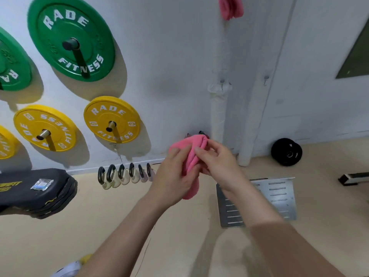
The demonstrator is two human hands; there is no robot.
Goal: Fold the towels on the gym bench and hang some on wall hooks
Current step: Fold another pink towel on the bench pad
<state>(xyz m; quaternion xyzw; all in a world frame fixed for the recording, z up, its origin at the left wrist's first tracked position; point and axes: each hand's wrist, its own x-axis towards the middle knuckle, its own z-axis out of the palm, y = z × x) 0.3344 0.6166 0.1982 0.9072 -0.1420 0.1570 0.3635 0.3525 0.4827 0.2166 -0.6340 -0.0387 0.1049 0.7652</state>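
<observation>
Holds a bunched pink towel [191, 156] up between both hands, close in front of the white wall [175, 66]. Grips its left side with the left hand [175, 176], fingers laid up along the cloth and the towel running down behind the palm. Pinches the folds on the other side with the right hand [217, 162], fingertips curled onto the cloth just below its top. Has the towel's upper end right at a pair of dark hooks [201, 133] low on the wall; cannot tell whether touching them. Lets the lower end hang between the wrists, above the beige floor [119, 226]. Faces a second pink towel [230, 7] hanging high on the same wall, at the top edge of view. Looks past green weight plates [70, 39] and yellow weight plates [111, 119] on wall pegs to the left, with a black padded surface [36, 188] lower left.
</observation>
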